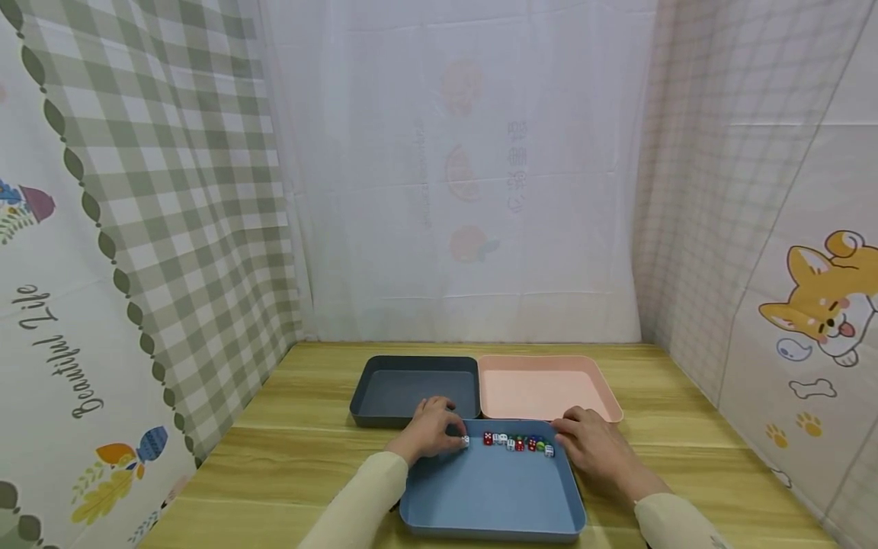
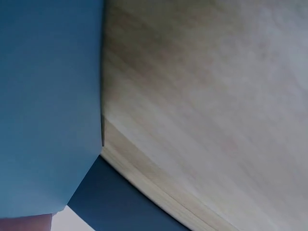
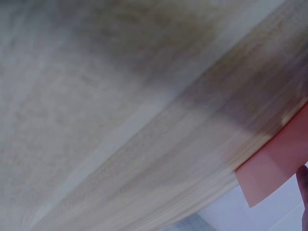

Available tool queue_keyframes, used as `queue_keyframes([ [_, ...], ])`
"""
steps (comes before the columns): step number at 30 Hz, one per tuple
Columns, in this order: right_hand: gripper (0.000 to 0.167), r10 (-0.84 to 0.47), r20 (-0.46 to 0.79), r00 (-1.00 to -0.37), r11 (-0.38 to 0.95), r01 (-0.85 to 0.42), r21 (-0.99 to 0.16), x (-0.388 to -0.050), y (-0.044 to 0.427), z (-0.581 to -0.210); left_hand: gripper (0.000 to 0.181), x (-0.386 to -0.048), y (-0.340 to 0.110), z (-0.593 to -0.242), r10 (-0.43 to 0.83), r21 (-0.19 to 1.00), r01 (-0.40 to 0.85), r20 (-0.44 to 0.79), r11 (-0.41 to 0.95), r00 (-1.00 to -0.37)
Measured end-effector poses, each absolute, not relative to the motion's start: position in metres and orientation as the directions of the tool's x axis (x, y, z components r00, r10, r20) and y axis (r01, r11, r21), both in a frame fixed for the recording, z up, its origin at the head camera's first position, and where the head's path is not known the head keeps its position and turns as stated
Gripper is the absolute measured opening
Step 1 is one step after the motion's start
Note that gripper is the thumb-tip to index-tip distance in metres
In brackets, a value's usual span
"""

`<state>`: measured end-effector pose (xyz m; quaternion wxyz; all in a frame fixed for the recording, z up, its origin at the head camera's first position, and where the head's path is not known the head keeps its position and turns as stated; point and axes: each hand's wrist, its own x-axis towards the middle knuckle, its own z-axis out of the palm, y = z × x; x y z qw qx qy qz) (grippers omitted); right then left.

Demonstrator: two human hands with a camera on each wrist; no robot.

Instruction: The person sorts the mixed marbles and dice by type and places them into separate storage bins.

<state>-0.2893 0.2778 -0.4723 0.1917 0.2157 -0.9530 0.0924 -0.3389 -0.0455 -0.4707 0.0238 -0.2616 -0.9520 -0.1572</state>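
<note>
My left hand [image 1: 430, 433] reaches over the far left corner of the blue tray [image 1: 494, 496]. Its thumb and fingertips pinch a white die [image 1: 466, 441] just above or on the tray floor. To the right of that die, several small dice lie in a loose row along the tray's far side, among them a red die [image 1: 488, 438] and a white die [image 1: 549, 451]. My right hand [image 1: 600, 450] rests at the far right corner of the blue tray, touching its rim with loosely bent fingers. In the right wrist view only a fingertip [image 3: 303, 180] shows.
Behind the blue tray stand a dark grey tray [image 1: 418, 389] on the left and a pink tray [image 1: 545, 385] on the right, side by side. All are on a wood-grain table [image 1: 288, 457]. Patterned cloths [image 1: 206, 191] hang around the table's back and sides.
</note>
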Motion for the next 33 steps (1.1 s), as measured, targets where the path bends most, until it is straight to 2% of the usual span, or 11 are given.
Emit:
queue_keyframes([
  [14, 0.023, -0.362, 0.388, -0.847, 0.898, -0.428, -0.097, -0.287, 0.279, -0.469, 0.006, -0.349, -0.055, -0.454, 0.503, 0.344, 0.528, 0.166, 0.777, -0.848],
  [26, 0.022, -0.394, 0.431, -0.812, 0.883, -0.464, -0.067, -0.286, 0.276, -0.471, 0.005, -0.367, -0.081, -0.441, 0.464, 0.414, 0.483, 0.154, 0.772, -0.873],
  [33, 0.021, -0.396, 0.44, -0.806, 0.881, -0.469, -0.064, -0.285, 0.275, -0.47, 0.004, -0.38, -0.092, -0.437, 0.387, 0.455, 0.426, 0.181, 0.782, -0.904],
])
